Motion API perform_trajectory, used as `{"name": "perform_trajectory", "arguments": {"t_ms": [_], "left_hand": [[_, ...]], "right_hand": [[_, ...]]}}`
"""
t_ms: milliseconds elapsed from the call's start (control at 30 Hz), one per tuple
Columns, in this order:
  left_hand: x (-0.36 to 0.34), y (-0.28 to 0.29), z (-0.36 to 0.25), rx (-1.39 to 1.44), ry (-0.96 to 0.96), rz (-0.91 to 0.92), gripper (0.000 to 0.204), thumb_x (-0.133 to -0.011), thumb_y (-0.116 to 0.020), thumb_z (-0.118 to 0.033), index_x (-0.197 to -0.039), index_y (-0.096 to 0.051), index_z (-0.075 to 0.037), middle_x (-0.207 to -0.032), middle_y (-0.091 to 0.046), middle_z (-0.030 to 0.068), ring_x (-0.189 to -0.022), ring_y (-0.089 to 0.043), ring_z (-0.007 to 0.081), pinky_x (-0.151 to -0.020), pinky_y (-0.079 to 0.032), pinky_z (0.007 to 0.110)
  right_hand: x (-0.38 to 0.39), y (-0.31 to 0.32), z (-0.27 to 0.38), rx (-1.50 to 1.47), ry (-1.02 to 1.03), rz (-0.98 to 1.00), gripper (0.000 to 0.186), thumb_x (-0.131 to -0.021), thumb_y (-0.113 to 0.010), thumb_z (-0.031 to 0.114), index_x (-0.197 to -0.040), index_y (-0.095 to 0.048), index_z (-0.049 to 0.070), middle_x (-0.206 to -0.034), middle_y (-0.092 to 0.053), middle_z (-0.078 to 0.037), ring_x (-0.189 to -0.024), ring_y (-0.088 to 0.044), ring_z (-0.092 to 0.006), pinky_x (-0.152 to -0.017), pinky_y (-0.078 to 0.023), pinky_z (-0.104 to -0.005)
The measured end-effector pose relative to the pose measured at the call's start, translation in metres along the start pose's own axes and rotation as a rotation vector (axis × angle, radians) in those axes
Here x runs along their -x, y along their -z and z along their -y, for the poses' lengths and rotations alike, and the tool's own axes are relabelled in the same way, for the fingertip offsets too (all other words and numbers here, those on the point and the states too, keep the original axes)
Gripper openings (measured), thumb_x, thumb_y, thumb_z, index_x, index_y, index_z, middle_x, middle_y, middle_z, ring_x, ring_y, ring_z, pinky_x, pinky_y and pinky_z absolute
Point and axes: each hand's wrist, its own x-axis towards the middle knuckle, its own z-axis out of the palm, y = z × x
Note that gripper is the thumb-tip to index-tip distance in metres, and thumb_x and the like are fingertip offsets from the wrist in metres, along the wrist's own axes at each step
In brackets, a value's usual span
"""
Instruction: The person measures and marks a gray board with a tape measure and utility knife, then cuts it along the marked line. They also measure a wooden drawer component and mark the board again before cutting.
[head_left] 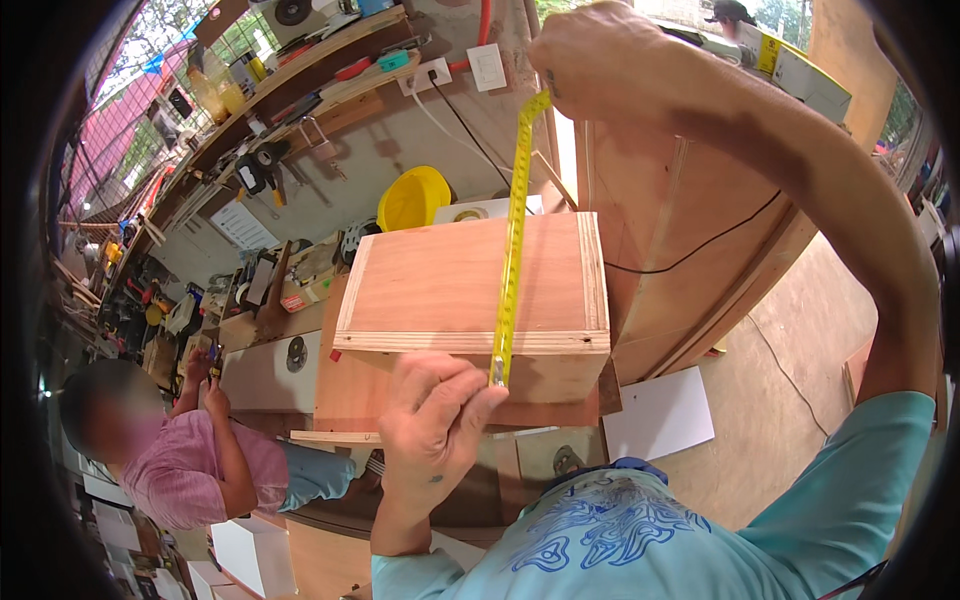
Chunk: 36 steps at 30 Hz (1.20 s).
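A yellow tape measure (516, 225) is stretched out above a plywood box (430, 285), whose top has pale edge strips. The blade crosses the box's right half from front to back. At the near end, beside the box's front edge, my left hand (435, 415) pinches the metal-tipped end of the blade between thumb and fingers. My right hand (595, 65) is raised at the far end, closed where the blade runs up to it. The tape's case is hidden by that hand.
Under the box is a wooden bench (345, 400). A yellow hard hat (414, 197) lies behind it; plywood panels (660, 230) stand to the right with a black cord. At the left, a person in a pink shirt (205, 460) handles something small. A white board (660, 415) lies on the floor.
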Motion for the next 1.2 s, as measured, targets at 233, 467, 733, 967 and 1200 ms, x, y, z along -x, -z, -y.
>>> {"name": "perform_trajectory", "arguments": {"t_ms": [233, 467, 733, 967, 1200], "left_hand": [[-0.025, -0.015, 0.002, -0.178, -0.153, 0.021, 0.022, -0.07, -0.081, -0.005, -0.086, -0.067, -0.003, -0.083, -0.057, 0.0056, -0.096, -0.057, 0.0306, -0.077, -0.049, 0.039], [-0.022, -0.022, 0.002, -0.062, -0.025, -0.002, 0.026, -0.068, -0.082, 0.0, -0.085, -0.064, -0.001, -0.085, -0.055, 0.0073, -0.094, -0.06, 0.03, -0.08, -0.051, 0.04], [-0.027, -0.026, -0.01, -0.081, 0.084, -0.005, 0.029, -0.068, -0.081, 0.002, -0.093, -0.068, -0.003, -0.087, -0.06, 0.0073, -0.099, -0.062, 0.0278, -0.08, -0.053, 0.038], [-0.024, -0.021, 0.008, -0.161, -0.128, 0.057, 0.036, -0.069, -0.083, -0.007, -0.102, -0.068, -0.006, -0.092, -0.059, 0.0057, -0.098, -0.062, 0.0279, -0.092, -0.047, 0.049], [-0.024, -0.032, 0.005, -0.142, -0.088, 0.017, 0.036, -0.065, -0.083, -0.005, -0.098, -0.069, -0.006, -0.1, -0.066, 0.0091, -0.1, -0.064, 0.0299, -0.098, -0.045, 0.049]], "right_hand": [[0.015, -0.013, -0.017, 0.076, 0.065, -0.069, 0.017, -0.081, -0.067, 0.02, -0.09, -0.073, 0.007, -0.089, -0.07, -0.011, -0.08, -0.069, -0.0274, -0.063, -0.055, -0.0394], [0.011, -0.014, -0.005, 0.024, 0.067, 0.107, 0.028, -0.08, -0.073, 0.024, -0.105, -0.073, 0.01, -0.102, -0.071, -0.007, -0.092, -0.07, -0.0232, -0.07, -0.057, -0.0376], [0.021, -0.027, -0.003, 0.075, 0.175, 0.013, 0.008, -0.075, -0.071, 0.014, -0.079, -0.073, 0.008, -0.081, -0.071, -0.006, -0.076, -0.07, -0.0206, -0.056, -0.055, -0.0331], [0.034, -0.018, -0.007, 0.11, 0.17, 0.073, 0.018, -0.071, -0.076, 0.016, -0.087, -0.075, 0.009, -0.084, -0.07, -0.006, -0.078, -0.07, -0.0201, -0.057, -0.056, -0.0344], [0.063, -0.016, -0.02, 0.043, 0.29, -0.104, 0.006, -0.071, -0.064, 0.013, -0.07, -0.066, 0.007, -0.068, -0.061, -0.01, -0.066, -0.065, -0.0242, -0.06, -0.05, -0.0357]]}}
